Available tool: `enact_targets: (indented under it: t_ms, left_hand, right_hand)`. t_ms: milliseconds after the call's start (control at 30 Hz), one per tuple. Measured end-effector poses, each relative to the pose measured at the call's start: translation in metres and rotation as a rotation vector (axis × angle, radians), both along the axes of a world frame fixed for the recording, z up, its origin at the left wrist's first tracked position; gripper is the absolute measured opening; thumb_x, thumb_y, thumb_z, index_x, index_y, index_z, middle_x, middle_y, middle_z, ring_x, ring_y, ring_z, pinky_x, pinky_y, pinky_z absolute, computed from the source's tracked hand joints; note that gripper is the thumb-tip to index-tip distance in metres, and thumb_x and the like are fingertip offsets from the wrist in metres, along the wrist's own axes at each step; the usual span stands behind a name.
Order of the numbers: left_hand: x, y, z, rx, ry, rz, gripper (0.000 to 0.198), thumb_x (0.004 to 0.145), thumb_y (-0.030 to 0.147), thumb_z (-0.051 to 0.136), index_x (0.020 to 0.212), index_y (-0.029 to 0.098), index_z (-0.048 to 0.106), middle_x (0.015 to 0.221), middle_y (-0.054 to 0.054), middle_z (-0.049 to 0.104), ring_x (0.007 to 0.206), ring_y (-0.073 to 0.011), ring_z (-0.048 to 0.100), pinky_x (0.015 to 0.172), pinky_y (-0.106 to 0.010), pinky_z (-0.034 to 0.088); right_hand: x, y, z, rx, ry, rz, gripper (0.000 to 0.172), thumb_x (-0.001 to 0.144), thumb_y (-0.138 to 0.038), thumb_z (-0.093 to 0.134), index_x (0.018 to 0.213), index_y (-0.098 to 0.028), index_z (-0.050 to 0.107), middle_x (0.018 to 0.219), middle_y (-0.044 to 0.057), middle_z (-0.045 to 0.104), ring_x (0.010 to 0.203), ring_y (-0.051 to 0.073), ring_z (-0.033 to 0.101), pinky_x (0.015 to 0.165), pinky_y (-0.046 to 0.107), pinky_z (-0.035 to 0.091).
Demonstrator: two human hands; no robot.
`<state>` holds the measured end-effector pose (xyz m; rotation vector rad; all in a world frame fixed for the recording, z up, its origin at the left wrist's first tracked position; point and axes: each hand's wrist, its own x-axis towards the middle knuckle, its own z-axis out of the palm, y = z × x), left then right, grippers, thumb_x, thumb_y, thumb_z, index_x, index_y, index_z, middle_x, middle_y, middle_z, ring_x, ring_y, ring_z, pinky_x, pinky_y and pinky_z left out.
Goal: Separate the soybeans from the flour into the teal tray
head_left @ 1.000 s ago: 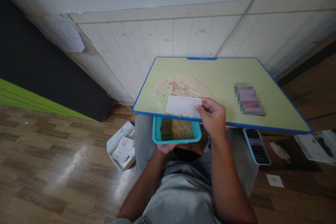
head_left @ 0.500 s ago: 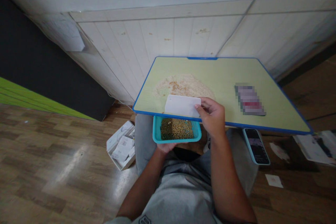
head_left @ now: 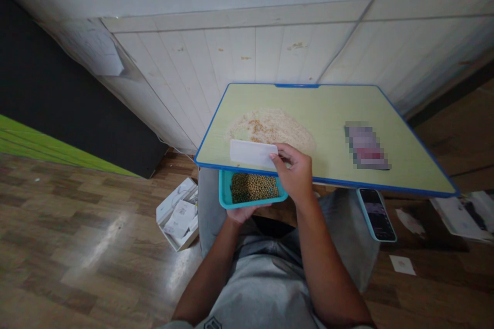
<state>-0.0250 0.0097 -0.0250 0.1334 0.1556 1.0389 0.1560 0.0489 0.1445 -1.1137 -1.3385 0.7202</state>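
Observation:
My right hand pinches the right end of a white card, which stands tilted over the front edge of the small table. Just under that edge, my left hand holds a turquoise plastic tray from below. Round tan beans or grains fill the tray's bottom, with darker green ones on its left side. Behind the card a thin spread of pale grains, like rice, lies on the tabletop, with a patch of orange-brown bits in it. My left fingers are mostly hidden beneath the tray.
A blurred-out flat item lies on the table's right side. A phone in a light blue case rests on my right thigh. On the floor at left sits an open white box. The wall stands behind the table.
My right hand and the card have moved left along the table's front edge. The tray in my left hand has shifted slightly left as well.

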Motion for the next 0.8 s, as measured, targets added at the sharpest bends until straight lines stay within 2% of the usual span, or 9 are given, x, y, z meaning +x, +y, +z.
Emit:
enact_targets:
  t_ms: [67, 133, 400, 633, 800]
  left_hand:
    - [-0.003, 0.0, -0.001, -0.034, 0.008, 0.025, 0.076, 0.105, 0.069, 0.031, 0.17, 0.03, 0.031, 0.181, -0.013, 0.025, 0.163, -0.0515, 0.022, 0.118, -0.089, 0.02]
    - [-0.004, 0.001, -0.001, -0.064, 0.011, 0.039, 0.079, 0.104, 0.07, 0.026, 0.171, 0.029, 0.03, 0.18, -0.015, 0.025, 0.163, -0.0519, 0.02, 0.117, -0.091, 0.019]
    - [0.0, -0.001, -0.006, -0.088, 0.001, 0.039, 0.077, 0.103, 0.069, 0.028, 0.167, 0.028, 0.04, 0.177, -0.015, 0.033, 0.164, -0.0504, 0.02, 0.119, -0.089, 0.017]
    - [0.004, -0.004, -0.006, -0.081, -0.003, 0.008, 0.075, 0.104, 0.066, 0.026, 0.169, 0.029, 0.036, 0.178, -0.014, 0.031, 0.165, -0.0486, 0.017, 0.121, -0.088, 0.013]
    - [0.007, -0.005, -0.008, -0.103, 0.021, -0.015, 0.073, 0.105, 0.065, 0.024, 0.168, 0.031, 0.037, 0.179, -0.012, 0.031, 0.166, -0.0483, 0.016, 0.12, -0.089, 0.012]
  right_hand:
    - [-0.001, -0.001, 0.0, 0.011, -0.009, 0.012, 0.016, 0.088, -0.03, 0.069, 0.098, -0.025, 0.08, 0.089, 0.001, 0.083, 0.085, 0.021, 0.08, 0.081, 0.039, 0.067]
    - [0.0, -0.002, 0.0, 0.015, -0.013, -0.009, 0.015, 0.088, -0.03, 0.069, 0.097, -0.025, 0.08, 0.087, 0.001, 0.083, 0.083, 0.021, 0.079, 0.08, 0.038, 0.066]
    - [0.009, -0.006, 0.003, 0.019, -0.005, -0.144, 0.016, 0.088, -0.029, 0.067, 0.097, -0.025, 0.079, 0.088, 0.001, 0.083, 0.084, 0.021, 0.079, 0.079, 0.039, 0.067]
    - [0.006, -0.005, -0.001, 0.019, -0.021, -0.032, 0.018, 0.089, -0.031, 0.069, 0.101, -0.025, 0.08, 0.09, 0.001, 0.083, 0.083, 0.02, 0.079, 0.08, 0.038, 0.067]
    - [0.014, -0.002, -0.004, -0.002, -0.045, -0.082, 0.017, 0.089, -0.029, 0.068, 0.101, -0.025, 0.079, 0.088, 0.0, 0.082, 0.083, 0.02, 0.079, 0.081, 0.039, 0.067]
